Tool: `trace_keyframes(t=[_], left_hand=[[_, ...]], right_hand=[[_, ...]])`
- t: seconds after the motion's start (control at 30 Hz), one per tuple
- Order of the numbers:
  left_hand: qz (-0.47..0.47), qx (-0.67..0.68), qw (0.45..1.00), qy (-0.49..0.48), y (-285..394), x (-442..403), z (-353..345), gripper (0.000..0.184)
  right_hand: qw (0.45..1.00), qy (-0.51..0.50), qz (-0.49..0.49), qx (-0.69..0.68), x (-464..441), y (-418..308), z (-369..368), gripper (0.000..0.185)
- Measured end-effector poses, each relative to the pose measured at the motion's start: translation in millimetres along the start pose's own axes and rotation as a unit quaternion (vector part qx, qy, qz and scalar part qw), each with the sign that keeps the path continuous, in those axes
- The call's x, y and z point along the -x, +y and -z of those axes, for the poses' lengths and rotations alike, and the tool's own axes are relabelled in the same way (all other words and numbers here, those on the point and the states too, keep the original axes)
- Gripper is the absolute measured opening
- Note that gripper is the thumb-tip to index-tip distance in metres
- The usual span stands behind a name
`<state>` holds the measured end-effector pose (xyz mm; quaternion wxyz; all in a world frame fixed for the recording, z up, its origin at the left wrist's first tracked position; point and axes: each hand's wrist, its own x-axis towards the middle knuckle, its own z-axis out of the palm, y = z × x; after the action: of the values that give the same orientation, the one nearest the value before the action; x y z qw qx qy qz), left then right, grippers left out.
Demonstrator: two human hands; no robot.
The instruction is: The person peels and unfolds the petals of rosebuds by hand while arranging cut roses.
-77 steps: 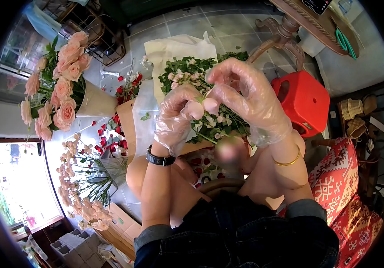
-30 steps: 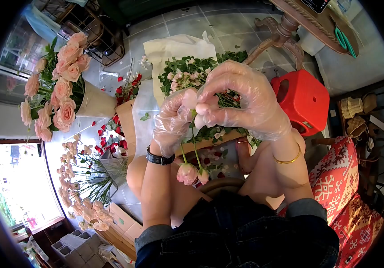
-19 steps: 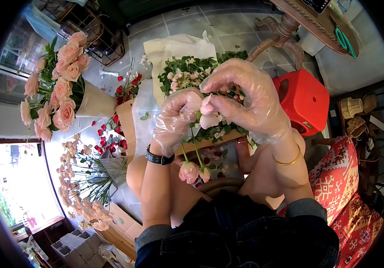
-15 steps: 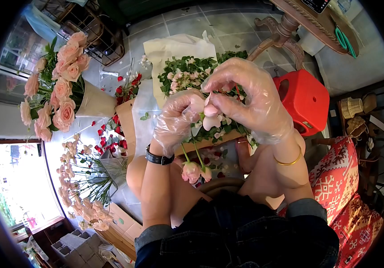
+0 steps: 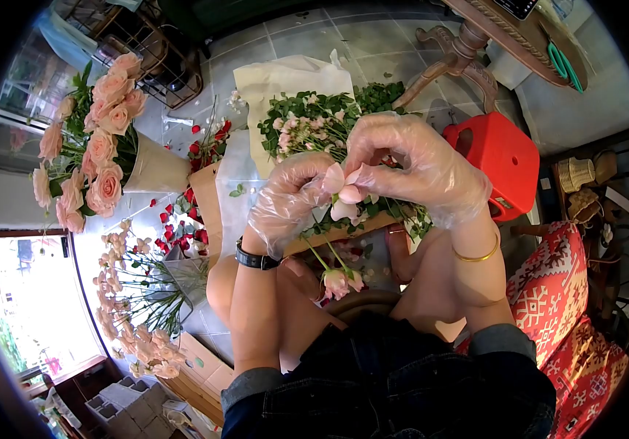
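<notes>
Both hands wear clear plastic gloves and meet in front of me at a pale pink rose (image 5: 349, 194). My left hand (image 5: 290, 192) is closed in a pinch at the left side of the bloom; its stem is hidden. The thumb and fingertips of my right hand (image 5: 418, 170) are pinched on a petal at the flower's right side. Below the hands, more pink roses (image 5: 335, 283) hang head down on green stems. Behind them lies a bunch of small pink spray roses (image 5: 306, 132) with green leaves on pale wrapping paper (image 5: 256, 79).
A bucket (image 5: 158, 165) of large pink roses stands at the left, with red petals (image 5: 175, 233) strewn below it. More cut roses (image 5: 155, 347) lie lower left. A red plastic stool (image 5: 503, 164) is at the right, near a carved table (image 5: 468, 55) holding green-handled scissors (image 5: 563, 66).
My right hand has moved slightly down and right, its thumb and fingers closing from an open curve to a pinch at the bloom. The hanging roses have swung right.
</notes>
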<state>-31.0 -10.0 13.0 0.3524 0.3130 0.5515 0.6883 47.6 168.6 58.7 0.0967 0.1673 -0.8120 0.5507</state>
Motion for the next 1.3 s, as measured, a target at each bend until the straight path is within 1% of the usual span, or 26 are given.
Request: trace_keyframes(t=[0.17,0.33,0.4,0.43,0.47,0.5,0.53,0.57,0.6,0.63,0.67,0.7,0.73,0.77,0.8,0.83,0.87,0.9,0.97,1.03,1.1,1.17,1.2,1.23,1.27,1.3], left_hand=[[0.007,0.032,0.998,-0.045,-8.0,0.0,5.4,0.029],[0.028,0.017,0.999,-0.032,-3.1,2.8,1.7,0.027],[0.03,0.011,0.999,-0.021,0.4,4.1,-1.8,0.027],[0.039,0.041,0.998,-0.019,6.5,4.8,-6.3,0.027],[0.048,0.071,0.996,-0.016,9.8,5.1,-8.7,0.026],[0.048,0.071,0.996,-0.016,8.5,4.6,-6.7,0.026],[0.039,0.089,0.995,-0.038,5.7,3.4,-2.8,0.026],[0.029,0.106,0.992,-0.061,2.9,2.4,-0.1,0.026],[0.029,0.106,0.992,-0.061,0.6,1.6,0.9,0.026],[0.002,0.141,0.987,-0.07,-1.7,1.0,1.7,0.025],[-0.025,0.176,0.981,-0.08,-3.2,0.7,2.5,0.024],[-0.027,0.176,0.981,-0.079,-3.8,1.2,2.8,0.024],[-0.012,0.167,0.985,-0.037,-4.3,2.7,2.7,0.023],[0.004,0.157,0.988,0.005,-5.0,3.7,2.6,0.024],[0.002,0.158,0.987,0.006,-6.2,3.8,2.5,0.024],[-0.012,0.152,0.988,0.029,-7.7,3.8,2.1,0.029],[-0.025,0.147,0.987,0.052,-9.0,3.8,1.3,0.036],[-0.025,0.147,0.987,0.052,-10.2,4.2,-0.4,0.036],[-0.075,0.135,0.981,0.114,-12.1,5.5,-3.5,0.033],[-0.059,0.139,0.982,0.115,-13.8,6.4,0.1,0.03],[-0.044,0.142,0.982,0.116,-13.0,5.7,1.0,0.026],[-0.016,0.162,0.979,0.126,-9.8,3.9,-0.4,0.019],[-0.016,0.162,0.979,0.126,-11.8,4.1,0.6,0.019],[-0.008,0.141,0.982,0.129,-15.6,4.5,2.6,0.034],[0.0,0.119,0.984,0.131,-17.6,4.7,3.8,0.052],[0.0,0.119,0.984,0.131,-17.3,4.7,4.2,0.052]], right_hand=[[0.998,-0.014,-0.008,-0.057,1.2,4.4,0.8,0.012],[0.995,-0.001,0.0,-0.096,0.8,9.1,-6.2,0.014],[0.985,-0.008,-0.089,-0.149,0.4,7.0,-7.4,0.016],[0.985,-0.008,-0.089,-0.149,0.4,7.3,-10.2,0.016],[0.978,0.014,-0.092,-0.189,0.5,8.2,-14.4,0.016],[0.968,0.036,-0.095,-0.228,0.1,8.4,-17.5,0.016],[0.968,0.036,-0.095,-0.228,-0.9,6.7,-18.9,0.016],[0.966,0.079,-0.111,-0.221,-2.2,4.0,-19.5,0.016],[0.961,0.122,-0.127,-0.213,-3.1,2.0,-19.3,0.016],[0.961,0.122,-0.126,-0.213,-3.7,1.1,-18.4,0.016],[0.962,0.168,-0.094,-0.194,-4.7,0.8,-16.7,0.015],[0.96,0.212,-0.061,-0.174,-5.8,1.0,-14.7,0.014],[0.967,0.225,-0.016,-0.12,-5.6,3.5,-12.3,0.01],[0.967,0.224,-0.015,-0.12,-4.4,3.0,-10.4,0.01],[0.976,0.209,0.021,-0.048,-3.0,2.3,-8.8,0.01],[0.979,0.194,0.058,0.024,-2.4,1.8,-8.1,0.01],[0.978,0.188,0.078,0.053,-4.2,2.3,-9.5,0.016],[0.978,0.188,0.078,0.053,-5.6,-1.1,-11.0,0.016],[0.969,0.183,0.092,0.14,-7.6,-11.3,-15.2,0.019],[0.966,0.193,0.096,0.141,-8.7,-10.5,-19.3,0.022],[0.963,0.201,0.102,0.149,-8.9,-10.3,-20.1,0.02],[0.965,0.198,0.1,0.142,-8.8,-10.4,-20.6,0.02],[0.967,0.195,0.098,0.134,-8.7,-10.5,-20.9,0.019],[0.967,0.194,0.098,0.134,-8.8,-11.0,-21.8,0.019],[0.97,0.199,0.077,0.117,-8.8,-11.8,-23.1,0.019],[0.972,0.204,0.056,0.1,-8.9,-12.4,-23.7,0.018]])
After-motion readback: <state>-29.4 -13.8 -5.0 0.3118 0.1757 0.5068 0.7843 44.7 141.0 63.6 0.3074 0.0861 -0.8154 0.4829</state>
